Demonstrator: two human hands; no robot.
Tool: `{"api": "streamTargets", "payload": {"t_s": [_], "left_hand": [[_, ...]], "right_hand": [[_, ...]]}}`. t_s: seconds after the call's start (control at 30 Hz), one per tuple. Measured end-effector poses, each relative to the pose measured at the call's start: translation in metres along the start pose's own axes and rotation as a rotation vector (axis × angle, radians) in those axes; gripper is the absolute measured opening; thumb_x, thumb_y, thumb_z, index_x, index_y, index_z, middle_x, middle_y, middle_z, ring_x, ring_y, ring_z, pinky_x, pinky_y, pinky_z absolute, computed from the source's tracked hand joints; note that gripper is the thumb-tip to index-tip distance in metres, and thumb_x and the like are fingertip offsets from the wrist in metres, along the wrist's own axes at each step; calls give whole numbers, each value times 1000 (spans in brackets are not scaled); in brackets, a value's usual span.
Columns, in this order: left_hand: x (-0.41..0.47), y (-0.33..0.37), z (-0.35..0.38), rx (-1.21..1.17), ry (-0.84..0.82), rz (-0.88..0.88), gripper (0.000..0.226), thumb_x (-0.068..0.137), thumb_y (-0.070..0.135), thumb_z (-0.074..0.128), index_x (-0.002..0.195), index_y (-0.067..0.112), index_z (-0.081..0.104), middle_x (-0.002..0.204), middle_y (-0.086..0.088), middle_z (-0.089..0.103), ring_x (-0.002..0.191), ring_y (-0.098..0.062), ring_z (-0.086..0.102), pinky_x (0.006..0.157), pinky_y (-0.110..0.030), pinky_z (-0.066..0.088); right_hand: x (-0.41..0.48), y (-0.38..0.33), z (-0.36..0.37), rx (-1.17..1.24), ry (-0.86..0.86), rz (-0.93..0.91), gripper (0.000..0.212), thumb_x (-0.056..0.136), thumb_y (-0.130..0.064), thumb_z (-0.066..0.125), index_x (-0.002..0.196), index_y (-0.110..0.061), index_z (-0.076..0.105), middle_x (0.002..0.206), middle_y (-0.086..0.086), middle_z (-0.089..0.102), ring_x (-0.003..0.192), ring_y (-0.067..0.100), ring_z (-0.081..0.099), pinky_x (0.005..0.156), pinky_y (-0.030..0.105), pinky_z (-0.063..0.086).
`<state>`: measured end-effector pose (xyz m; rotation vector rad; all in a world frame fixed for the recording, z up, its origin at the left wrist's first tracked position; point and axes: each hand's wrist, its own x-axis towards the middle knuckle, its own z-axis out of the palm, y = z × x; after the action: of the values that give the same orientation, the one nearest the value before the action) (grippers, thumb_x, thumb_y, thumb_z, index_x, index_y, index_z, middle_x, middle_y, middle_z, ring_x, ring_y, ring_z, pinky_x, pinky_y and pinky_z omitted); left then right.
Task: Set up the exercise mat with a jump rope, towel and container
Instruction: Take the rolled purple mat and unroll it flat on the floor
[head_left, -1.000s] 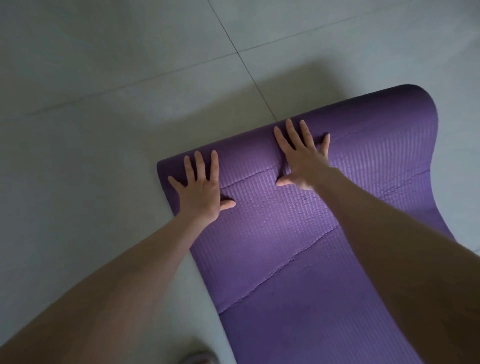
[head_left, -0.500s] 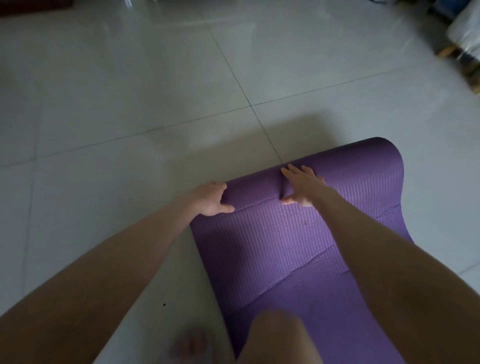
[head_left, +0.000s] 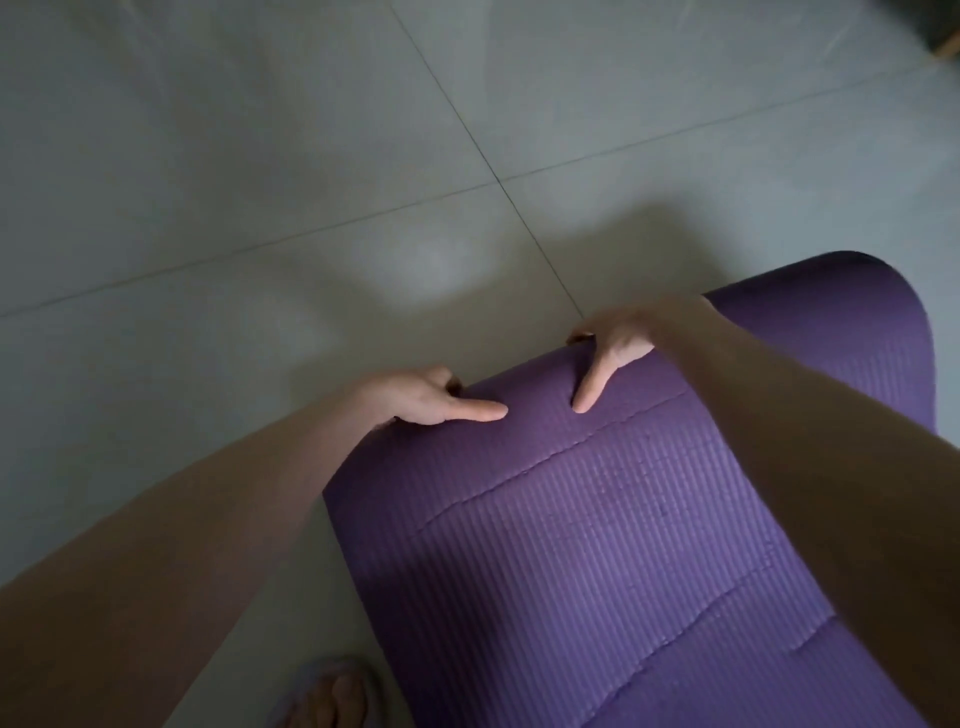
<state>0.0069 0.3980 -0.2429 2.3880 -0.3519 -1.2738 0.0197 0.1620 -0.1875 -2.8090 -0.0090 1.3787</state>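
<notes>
Purple ribbed foam exercise mat (head_left: 597, 519) lies on the pale tiled floor (head_left: 260, 208), its flat part running near-right under my arms. Its rolled end is just ahead of both hands, long axis slanting from near-left to far-right. My left hand (head_left: 431, 397) grips the roll at its left end and my right hand (head_left: 615, 345) grips it about midway, thumbs on top and fingers curled over the far side. I judge the next push goes far-left, square to that axis, and the unheld right end may lag.
</notes>
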Motion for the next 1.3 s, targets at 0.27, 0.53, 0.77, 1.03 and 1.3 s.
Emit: {"api": "streamTargets", "payload": {"t_s": [0.27,0.53,0.77,1.03,1.3], "left_hand": [[-32,23,29,404,877,178,67,63,75,56,82,12,51,72,2,55,65,-19,55,70,-34,40],[-48,18,45,653,1178,201,70,59,73,58,81,7,52,70,-6,55,64,-24,54,66,-39,43],[-33,-5,55,730,1095,56,84,61,66,66,117,4,55,96,-16,58,83,-31,58,79,-50,49],[-9,-20,48,441,642,-66,84,85,64,45,150,24,12,154,-13,13,142,-34,14,107,-62,22],[22,-8,43,209,378,-206,99,77,70,52,144,45,-16,154,-9,-31,139,-44,-24,101,-76,4]], "right_hand": [[0,2,-31,-43,-124,-16,79,32,-65,84,102,-34,62,108,-10,62,102,20,59,94,40,48],[-20,0,5,-70,510,-203,66,40,-66,82,82,-22,57,77,-10,60,78,17,59,70,28,42],[-7,0,48,-248,938,-224,89,49,-69,75,110,-6,63,110,11,64,108,32,56,108,54,29],[35,-8,66,97,476,-98,97,76,-66,61,151,-40,5,161,-10,-7,148,24,-10,112,66,-1],[61,-5,62,321,325,120,116,65,-73,66,147,-47,-13,155,-3,-33,140,42,-28,104,76,4]]}}
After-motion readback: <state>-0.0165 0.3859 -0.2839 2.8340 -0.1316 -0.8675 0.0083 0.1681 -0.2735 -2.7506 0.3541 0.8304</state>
